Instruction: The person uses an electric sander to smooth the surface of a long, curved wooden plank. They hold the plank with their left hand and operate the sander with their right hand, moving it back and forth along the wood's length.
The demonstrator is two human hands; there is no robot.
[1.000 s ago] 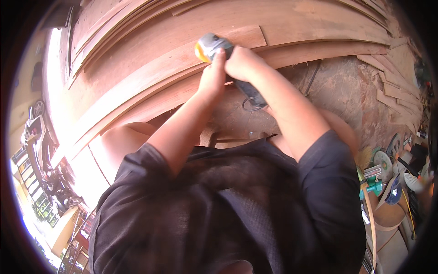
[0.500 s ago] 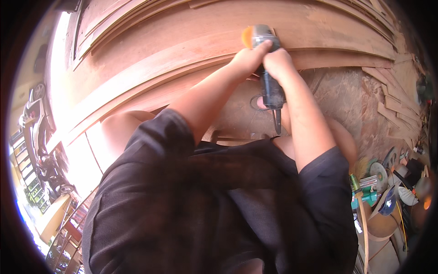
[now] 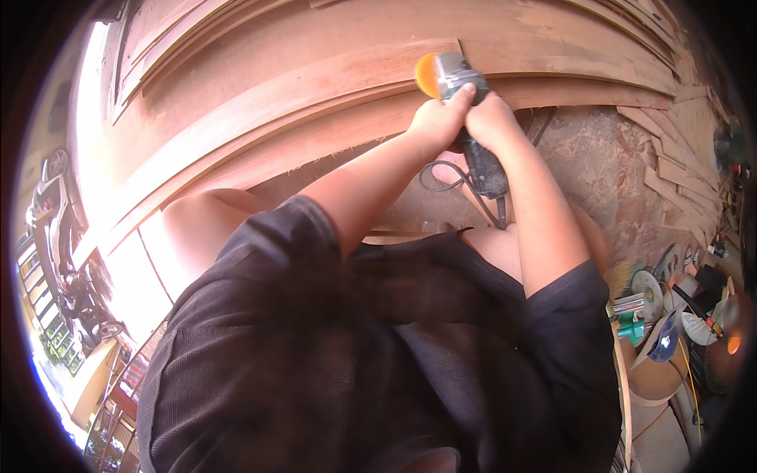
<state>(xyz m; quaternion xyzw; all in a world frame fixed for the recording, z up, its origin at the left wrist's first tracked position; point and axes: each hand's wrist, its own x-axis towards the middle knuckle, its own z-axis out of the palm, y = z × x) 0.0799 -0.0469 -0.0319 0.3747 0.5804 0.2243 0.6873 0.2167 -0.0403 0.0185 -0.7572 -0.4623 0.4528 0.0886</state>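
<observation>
Both my hands are closed around an angle grinder [image 3: 486, 169] with a dark body, a silver head and a yellow-orange disc [image 3: 427, 75]. My left hand [image 3: 443, 120] grips it near the head, thumb over the top. Just behind, my right hand [image 3: 490, 121] wraps round the body. The disc is at the upper left of the tool, over a long reddish wooden board [image 3: 331, 93]; whether it touches the wood I cannot tell. A black cord [image 3: 441, 177] leaves the tool's rear end and loops beside my foot.
Several long boards [image 3: 552, 47] lie stacked across the far side. Wood offcuts [image 3: 678, 185] are piled at the right. Lower right, a clutter of tools and discs [image 3: 648, 292] lies beside a bent-sided container [image 3: 658, 378]. A motorbike [image 3: 59, 236] stands at far left.
The grinder and both hands have come slightly nearer and to the right, and the tool has turned so its disc shows more. Both hands keep their hold.
</observation>
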